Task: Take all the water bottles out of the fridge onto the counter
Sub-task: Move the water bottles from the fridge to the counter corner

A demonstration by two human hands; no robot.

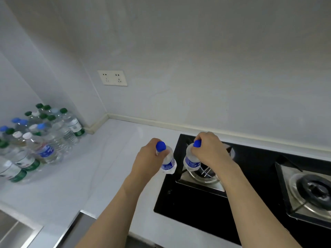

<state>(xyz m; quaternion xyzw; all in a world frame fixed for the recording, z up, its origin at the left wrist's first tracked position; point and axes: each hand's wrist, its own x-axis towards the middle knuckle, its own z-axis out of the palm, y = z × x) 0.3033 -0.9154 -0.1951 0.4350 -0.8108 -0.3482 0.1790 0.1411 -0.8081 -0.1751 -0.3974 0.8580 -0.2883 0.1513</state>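
The fingers (162, 154) of the left hand (149, 158) are clenched round the neck of a small blue-capped water bottle (167, 161), just under its cap. The right hand (208, 149) grips a second blue-capped water bottle (191, 161) the same way, from above. Both bottles hang with their long axes near upright, tilted a little, bases down. Taking the gas hob (197, 203) as the landmark: the left bottle is over the hob's left edge, where the white counter (89, 167) begins; the right bottle is over the hob's left burner (202, 174). So bare counter lies to the left of both, and the left hand is nearer to it.

Well to the left of the hob, in the counter's corner, stands a cluster of water bottles (35, 140) already set down. I count roughly fifteen to twenty, with green, blue and white caps; they overlap too much for an exact figure. In hand, two. The fridge is out of view.
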